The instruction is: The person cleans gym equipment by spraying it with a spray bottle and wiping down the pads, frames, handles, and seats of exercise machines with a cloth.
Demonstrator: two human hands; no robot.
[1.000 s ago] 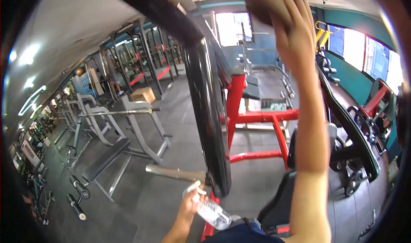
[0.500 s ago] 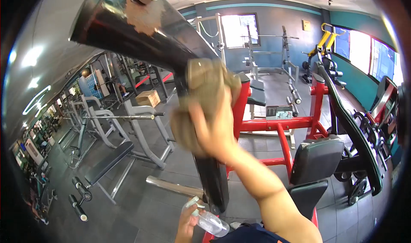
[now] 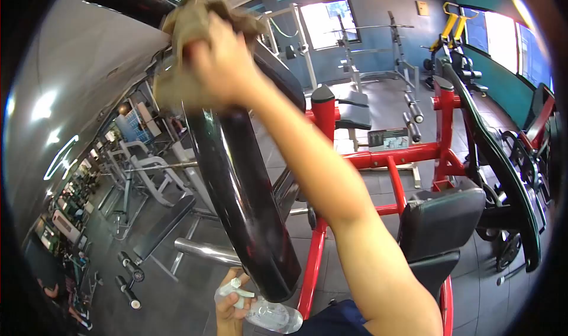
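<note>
The right hand (image 3: 228,63), half curled round a rag (image 3: 179,86), seems to wipe the black bar (image 3: 239,185) under it; more wiping needs a flat push. Below, the left hand (image 3: 227,308) curls snugly round a bottle (image 3: 275,317).

The right arm is raised and extends from the lower right of the view toward the upper left. The right upper arm (image 3: 381,268) leads to the right elbow (image 3: 349,209), which is slightly bent. The right forearm (image 3: 299,146) slants up to the right wrist (image 3: 251,93). The right hand (image 3: 225,66) is the highest part; its back faces the camera, and blur obscures finger detail. The left hand (image 3: 232,300) is positioned low, near the bottom edge, with its fingers (image 3: 226,304) curled in a closed grip. Most of the left forearm lies outside the view.
</note>
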